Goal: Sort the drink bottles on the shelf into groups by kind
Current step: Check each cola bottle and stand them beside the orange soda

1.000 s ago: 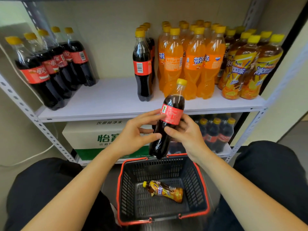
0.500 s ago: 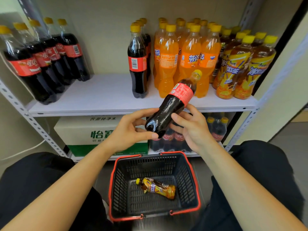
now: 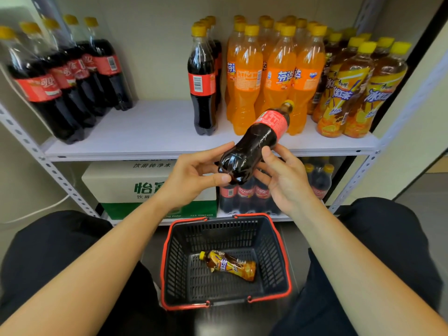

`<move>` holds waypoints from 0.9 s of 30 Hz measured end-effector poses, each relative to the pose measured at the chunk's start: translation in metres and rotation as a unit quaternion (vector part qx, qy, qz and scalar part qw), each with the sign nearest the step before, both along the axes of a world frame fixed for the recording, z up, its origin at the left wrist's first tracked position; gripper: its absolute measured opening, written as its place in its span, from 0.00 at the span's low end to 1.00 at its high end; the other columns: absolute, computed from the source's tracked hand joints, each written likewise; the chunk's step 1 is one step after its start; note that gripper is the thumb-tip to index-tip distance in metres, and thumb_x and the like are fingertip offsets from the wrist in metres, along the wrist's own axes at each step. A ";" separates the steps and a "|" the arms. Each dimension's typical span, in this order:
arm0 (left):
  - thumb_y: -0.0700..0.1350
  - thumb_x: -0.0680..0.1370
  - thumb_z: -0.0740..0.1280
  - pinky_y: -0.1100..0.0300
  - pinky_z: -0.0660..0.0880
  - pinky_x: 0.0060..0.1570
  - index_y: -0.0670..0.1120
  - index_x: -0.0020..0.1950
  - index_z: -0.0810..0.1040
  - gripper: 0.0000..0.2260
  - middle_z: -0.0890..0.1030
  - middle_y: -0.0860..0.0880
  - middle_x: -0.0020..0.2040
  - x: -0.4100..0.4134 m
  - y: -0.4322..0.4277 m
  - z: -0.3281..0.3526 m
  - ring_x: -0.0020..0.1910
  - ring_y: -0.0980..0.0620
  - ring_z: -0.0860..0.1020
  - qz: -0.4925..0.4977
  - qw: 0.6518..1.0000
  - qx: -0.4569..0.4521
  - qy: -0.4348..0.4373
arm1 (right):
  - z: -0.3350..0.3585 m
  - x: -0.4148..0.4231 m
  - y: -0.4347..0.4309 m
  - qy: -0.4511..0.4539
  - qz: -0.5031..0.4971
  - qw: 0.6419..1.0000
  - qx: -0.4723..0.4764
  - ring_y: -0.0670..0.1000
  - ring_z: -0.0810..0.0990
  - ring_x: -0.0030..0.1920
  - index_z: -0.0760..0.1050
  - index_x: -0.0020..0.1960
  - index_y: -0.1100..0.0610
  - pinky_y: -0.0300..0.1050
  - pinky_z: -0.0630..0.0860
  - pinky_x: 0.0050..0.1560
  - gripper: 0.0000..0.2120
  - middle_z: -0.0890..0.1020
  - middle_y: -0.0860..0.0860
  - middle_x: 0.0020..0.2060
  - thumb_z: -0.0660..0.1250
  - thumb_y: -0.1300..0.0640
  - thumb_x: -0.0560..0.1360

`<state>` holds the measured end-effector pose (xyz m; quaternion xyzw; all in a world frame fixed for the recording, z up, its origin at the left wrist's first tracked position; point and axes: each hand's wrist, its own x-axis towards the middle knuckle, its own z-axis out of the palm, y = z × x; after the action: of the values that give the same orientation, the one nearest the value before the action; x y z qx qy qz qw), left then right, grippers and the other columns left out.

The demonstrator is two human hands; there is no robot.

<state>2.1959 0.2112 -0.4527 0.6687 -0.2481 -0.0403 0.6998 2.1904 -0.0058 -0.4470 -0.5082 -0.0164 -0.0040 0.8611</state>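
A cola bottle [image 3: 257, 141] with a red label and yellow cap lies tilted between my hands, cap pointing up and right toward the shelf. My left hand [image 3: 194, 175] pinches its base with thumb and fingers. My right hand [image 3: 283, 175] curls round the lower body from the right. On the white shelf [image 3: 150, 132] stand a row of cola bottles [image 3: 70, 78] at the left, a short cola row [image 3: 202, 78] in the middle, orange soda bottles [image 3: 271, 76] and iced tea bottles [image 3: 356, 90] at the right.
A black basket with a red rim [image 3: 286, 263] sits on the floor between my knees, holding one iced tea bottle [image 3: 230, 264] lying flat. Below the shelf are a white and green water carton [image 3: 135, 185] and more cola bottles [image 3: 249, 195].
The cola bottle has gone from nearly upright to tilted with its cap toward the right, and both hands have lifted it up toward the shelf edge.
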 end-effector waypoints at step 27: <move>0.45 0.77 0.75 0.47 0.81 0.58 0.49 0.68 0.78 0.20 0.83 0.43 0.58 0.005 0.013 0.015 0.53 0.41 0.84 0.120 0.989 0.083 -0.036 | -0.016 0.005 0.040 -0.204 -0.059 0.942 -0.260 0.49 0.87 0.51 0.77 0.70 0.45 0.45 0.83 0.53 0.30 0.88 0.45 0.52 0.80 0.57 0.70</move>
<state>2.2008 0.2242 -0.4374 0.7506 -0.1871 0.0477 0.6319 2.1953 0.0338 -0.4630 -0.7025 -0.1621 -0.1536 0.6758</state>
